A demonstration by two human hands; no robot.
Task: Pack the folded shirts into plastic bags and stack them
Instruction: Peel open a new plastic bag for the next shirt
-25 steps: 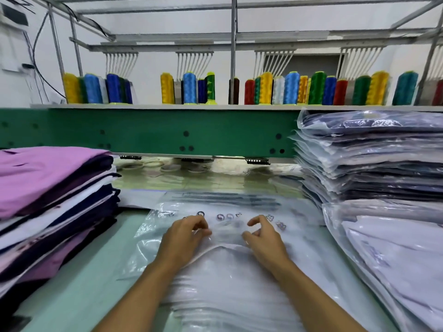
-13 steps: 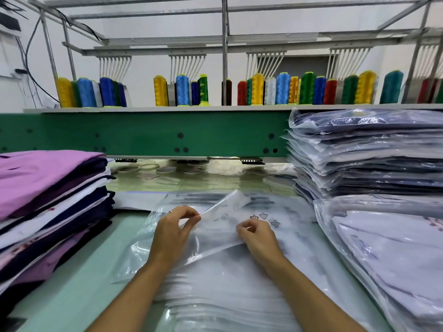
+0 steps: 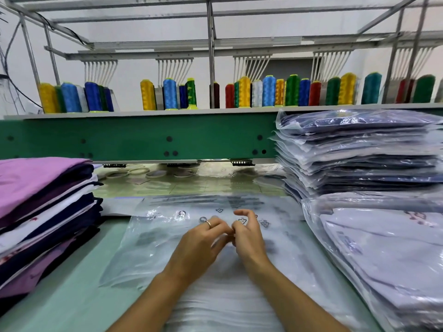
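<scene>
Before you glossy clear plastic bags (image 3: 153,238), matt cloth shirts (image 3: 36,188), your smooth worktop (image 3: 72,303), sheeny thread cones (image 3: 170,93), metal rack (image 3: 211,44).

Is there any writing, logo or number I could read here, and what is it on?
No text is legible.
Dark printed lines on the top plastic bag: too blurred to read.
Triangle signs on the same bag: shapes only, no readable number.
Reddish mark on the bagged shirt: blurred.

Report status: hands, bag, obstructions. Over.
Pinching the plastic bag with left hand and right hand. Bag flat, empty. At left folded shirts, at right packed stack; neither obstructs.
</scene>
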